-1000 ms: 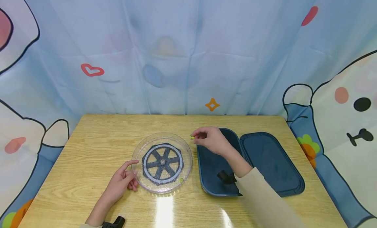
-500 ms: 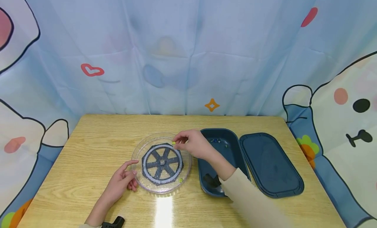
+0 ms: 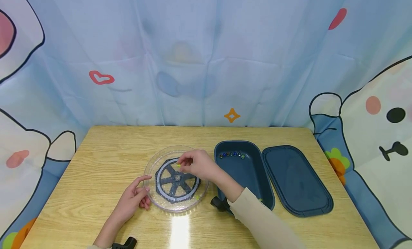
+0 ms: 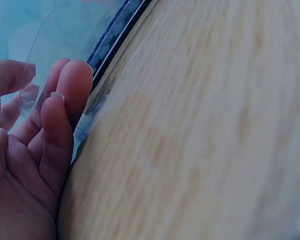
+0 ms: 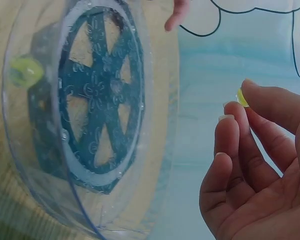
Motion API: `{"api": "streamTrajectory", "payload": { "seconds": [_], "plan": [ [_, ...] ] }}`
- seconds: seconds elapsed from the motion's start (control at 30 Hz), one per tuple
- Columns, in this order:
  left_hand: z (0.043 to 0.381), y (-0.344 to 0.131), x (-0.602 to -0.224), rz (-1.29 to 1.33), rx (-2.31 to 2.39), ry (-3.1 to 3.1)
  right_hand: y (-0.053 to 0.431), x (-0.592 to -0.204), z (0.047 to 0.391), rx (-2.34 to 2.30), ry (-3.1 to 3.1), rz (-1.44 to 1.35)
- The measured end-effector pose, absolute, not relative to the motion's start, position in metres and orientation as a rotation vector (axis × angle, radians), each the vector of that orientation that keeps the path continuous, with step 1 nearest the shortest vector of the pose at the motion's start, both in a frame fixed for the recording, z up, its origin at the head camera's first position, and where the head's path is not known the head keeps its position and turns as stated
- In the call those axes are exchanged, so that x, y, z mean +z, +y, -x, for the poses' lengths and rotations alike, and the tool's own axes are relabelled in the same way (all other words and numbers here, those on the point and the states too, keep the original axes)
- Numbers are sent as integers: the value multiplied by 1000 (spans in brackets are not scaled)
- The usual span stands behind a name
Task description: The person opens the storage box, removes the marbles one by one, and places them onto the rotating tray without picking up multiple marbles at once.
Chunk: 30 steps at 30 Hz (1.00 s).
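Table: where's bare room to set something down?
Bare table lies left of the clear dish, beyond the left hand, and in the strip between dish and curtain. It's crowded right of the dish: right forearm, blue box and lid.

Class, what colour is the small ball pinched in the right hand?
The ball is yellow, seen best in the right wrist view.

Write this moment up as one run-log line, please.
Right hand: pinches yellow marble above clear dish; Left hand: touches dish's rim; Second yellow marble: in dish; More marbles: in blue box; Lid: beside box
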<state>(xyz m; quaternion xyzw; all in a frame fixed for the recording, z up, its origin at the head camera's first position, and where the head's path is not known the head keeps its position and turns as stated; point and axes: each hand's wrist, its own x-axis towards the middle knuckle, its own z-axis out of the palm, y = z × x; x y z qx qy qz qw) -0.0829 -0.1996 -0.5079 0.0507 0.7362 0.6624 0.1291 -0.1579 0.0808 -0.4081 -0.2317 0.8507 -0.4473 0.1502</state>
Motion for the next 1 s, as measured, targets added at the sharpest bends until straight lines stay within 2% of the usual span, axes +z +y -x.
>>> {"api": "streamTrajectory", "payload": {
  "seconds": [0.53, 1.0],
  "plan": [
    [84, -199, -508, -150, 1911, 2166, 95, -403, 161, -1296, 2448, 618],
    [83, -199, -508, -154, 1925, 2153, 154, -404, 186, -1352, 2616, 399]
  ]
}}
